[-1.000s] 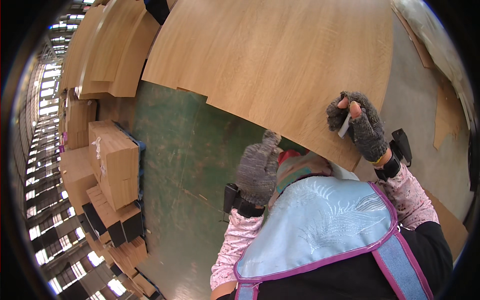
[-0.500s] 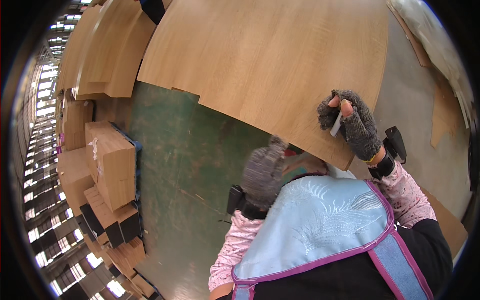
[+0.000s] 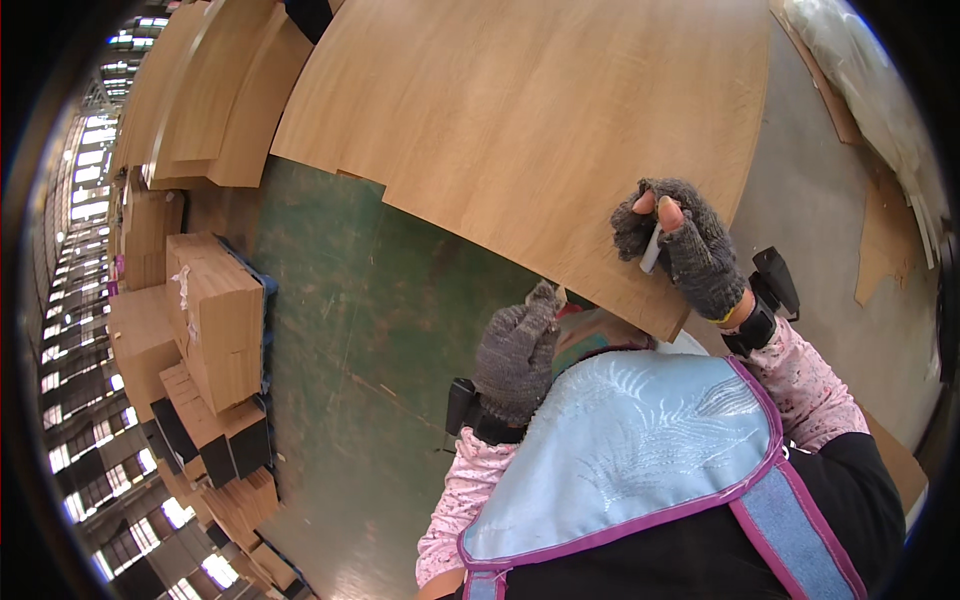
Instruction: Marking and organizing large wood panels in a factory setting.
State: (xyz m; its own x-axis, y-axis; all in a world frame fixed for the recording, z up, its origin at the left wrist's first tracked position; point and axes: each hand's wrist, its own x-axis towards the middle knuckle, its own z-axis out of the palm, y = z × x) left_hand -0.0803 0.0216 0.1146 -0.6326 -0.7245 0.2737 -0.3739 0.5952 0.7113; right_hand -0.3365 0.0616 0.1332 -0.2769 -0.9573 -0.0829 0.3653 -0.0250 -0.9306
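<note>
A wide light-brown wood-grain panel lies in front of me, with a notch cut in its left edge. My right hand, in a grey knit glove with bare fingertips, is over the panel's near right part. Its fingers are curled round a short, pale, stick-like tool, whose kind I cannot make out. My left hand, gloved the same way, is at the panel's near edge, above the green floor. Its fingers are bent and pressed together; whatever they pinch, if anything, is hidden.
Stacked wood-grain panels stand at the far left. Below them are piled brown blocks of boards on a blue pallet. At the right, clear plastic sheeting and torn cardboard lie on the grey floor.
My left hand has moved slightly down and left, its fingers still at the panel's near edge. The right hand, with the pale tool, has shifted a little left along with the whole view.
</note>
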